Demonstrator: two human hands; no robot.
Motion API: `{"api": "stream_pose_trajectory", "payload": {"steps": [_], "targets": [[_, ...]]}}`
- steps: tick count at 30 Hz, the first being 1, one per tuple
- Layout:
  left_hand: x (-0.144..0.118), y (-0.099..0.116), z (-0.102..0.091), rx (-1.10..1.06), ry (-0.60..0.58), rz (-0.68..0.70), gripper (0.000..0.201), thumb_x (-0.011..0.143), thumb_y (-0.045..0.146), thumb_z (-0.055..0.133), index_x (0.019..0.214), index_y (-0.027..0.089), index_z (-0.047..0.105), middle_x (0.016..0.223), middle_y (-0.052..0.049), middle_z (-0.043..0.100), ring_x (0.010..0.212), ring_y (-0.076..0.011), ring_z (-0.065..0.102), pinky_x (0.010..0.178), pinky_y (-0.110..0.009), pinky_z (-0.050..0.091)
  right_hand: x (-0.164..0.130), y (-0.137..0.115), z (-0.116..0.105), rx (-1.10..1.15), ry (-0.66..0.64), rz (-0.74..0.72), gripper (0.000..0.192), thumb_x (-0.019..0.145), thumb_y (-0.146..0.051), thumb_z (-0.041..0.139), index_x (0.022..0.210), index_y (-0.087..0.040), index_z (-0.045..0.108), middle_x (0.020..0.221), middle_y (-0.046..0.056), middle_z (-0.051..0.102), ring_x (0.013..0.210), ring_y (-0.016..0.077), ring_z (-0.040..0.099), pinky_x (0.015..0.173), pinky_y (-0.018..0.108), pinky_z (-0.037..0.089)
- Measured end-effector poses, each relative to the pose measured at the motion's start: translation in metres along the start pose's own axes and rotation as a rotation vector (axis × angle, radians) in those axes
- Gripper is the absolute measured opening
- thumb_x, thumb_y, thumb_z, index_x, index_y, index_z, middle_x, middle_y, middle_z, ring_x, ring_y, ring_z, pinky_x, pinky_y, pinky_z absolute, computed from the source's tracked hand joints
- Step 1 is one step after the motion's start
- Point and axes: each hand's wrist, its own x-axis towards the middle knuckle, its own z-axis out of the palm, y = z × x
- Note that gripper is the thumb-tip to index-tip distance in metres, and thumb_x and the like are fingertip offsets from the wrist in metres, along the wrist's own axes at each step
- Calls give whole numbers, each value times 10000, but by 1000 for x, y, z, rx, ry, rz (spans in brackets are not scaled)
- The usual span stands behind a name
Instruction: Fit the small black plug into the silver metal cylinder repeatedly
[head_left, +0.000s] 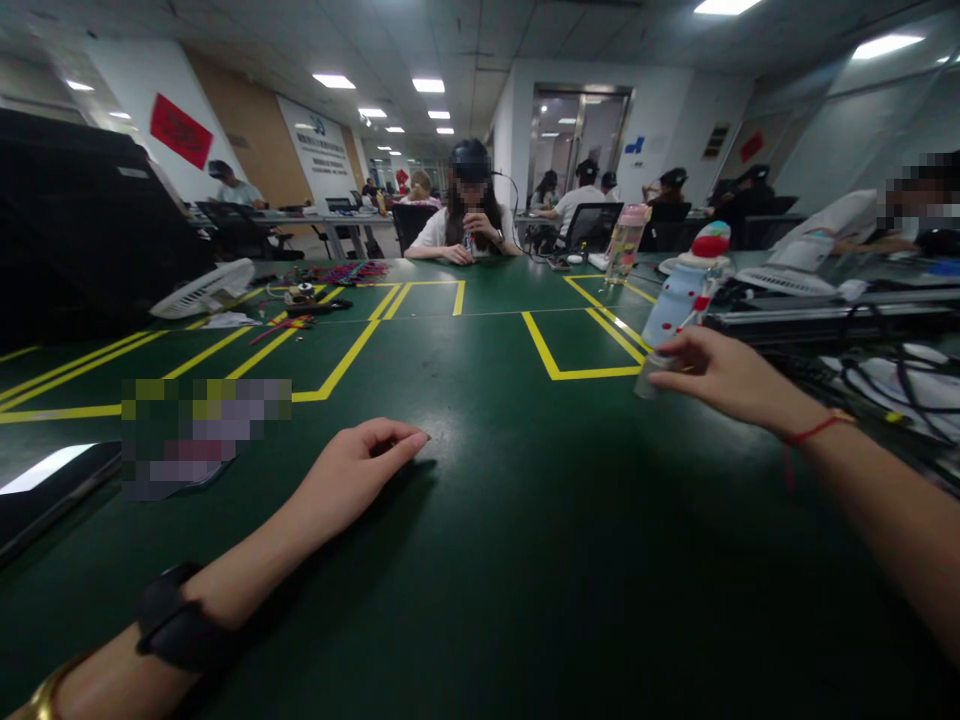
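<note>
My left hand [352, 475] rests on the dark green table [487, 520], fingers loosely curled, holding nothing. A black band sits on that wrist. My right hand [716, 372] reaches forward to the right and touches the base of a white bottle [679, 295] with red dots and a red-and-blue cap. A small clear cup-like part [646, 378] sits under my fingertips; whether my fingers grip it is unclear. A red string circles my right wrist.
Yellow tape lines [559, 372] mark boxes on the table. A clear pink-lidded bottle [625, 243] stands further back. Cables [877, 380] and a black rail lie at right. A white fan [202, 288], small tools and a black monitor are at left. People sit at far tables.
</note>
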Motion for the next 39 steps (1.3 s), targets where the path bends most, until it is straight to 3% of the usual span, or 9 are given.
{"api": "stream_pose_trajectory", "payload": {"steps": [4, 8, 12, 17, 22, 26, 29, 34, 39], "targets": [[1, -2, 1, 13, 12, -2, 382, 786, 557, 502, 938, 245, 661, 869, -1, 689, 812, -201, 616, 707, -296, 430, -29, -81, 48, 374, -151, -318, 365, 780, -370, 568, 1080, -170, 512, 1054, 76, 571, 858, 121, 560, 762, 262, 466], [2, -3, 2, 35, 14, 18, 366, 801, 542, 492, 928, 243, 662, 872, -5, 680, 804, -196, 607, 703, -298, 430, -53, -118, 82, 457, -226, -437, 299, 788, -285, 562, 1070, -196, 524, 1046, 46, 567, 897, 113, 544, 804, 270, 463], [0, 9, 9, 121, 58, 141, 331, 824, 495, 488, 955, 244, 660, 915, -23, 643, 789, -189, 579, 669, -301, 427, -60, -119, 95, 490, -223, -390, 353, 790, -284, 566, 1127, -212, 489, 1034, 29, 565, 849, 94, 539, 774, 257, 466], [-5, 47, 27, 89, 47, 409, 264, 852, 396, 499, 1036, 261, 633, 972, -21, 595, 876, -169, 547, 755, -299, 431, -58, -116, 100, 514, -176, -345, 457, 750, -301, 628, 1165, -225, 452, 1057, 21, 574, 859, 93, 543, 742, 240, 465], [-2, 74, 35, 74, 27, 478, 190, 841, 356, 530, 907, 265, 684, 923, -13, 576, 892, -167, 536, 787, -312, 412, -59, -117, 102, 516, -163, -332, 514, 723, -310, 659, 1176, -227, 431, 1076, 7, 588, 946, 96, 549, 816, 248, 448], [1, 67, 27, 17, 61, 386, 210, 821, 410, 549, 895, 282, 697, 913, -5, 570, 847, -163, 540, 740, -301, 411, -59, -118, 100, 489, -161, -356, 409, 729, -271, 640, 1107, -228, 489, 1042, -10, 590, 926, 88, 548, 828, 243, 443], [4, 53, 25, 22, 18, 312, 239, 793, 451, 570, 889, 281, 708, 898, -10, 581, 820, -173, 546, 729, -311, 410, -59, -116, 98, 467, -118, -346, 417, 719, -246, 631, 1112, -220, 493, 1031, 1, 585, 910, 96, 544, 811, 246, 447], [8, 35, 46, 153, -76, 333, 222, 744, 465, 616, 816, 284, 723, 844, -20, 609, 849, -212, 542, 752, -341, 398, -62, -116, 99, 446, -123, -368, 454, 728, -274, 616, 1160, -225, 487, 1109, 24, 561, 974, 119, 528, 867, 273, 435], [7, 36, 54, 161, -78, 341, 271, 721, 489, 632, 875, 279, 708, 856, -27, 619, 861, -221, 542, 739, -336, 403, -54, -114, 92, 429, -112, -340, 412, 726, -320, 613, 1105, -205, 500, 1039, 47, 586, 901, 136, 556, 763, 272, 462]]}}
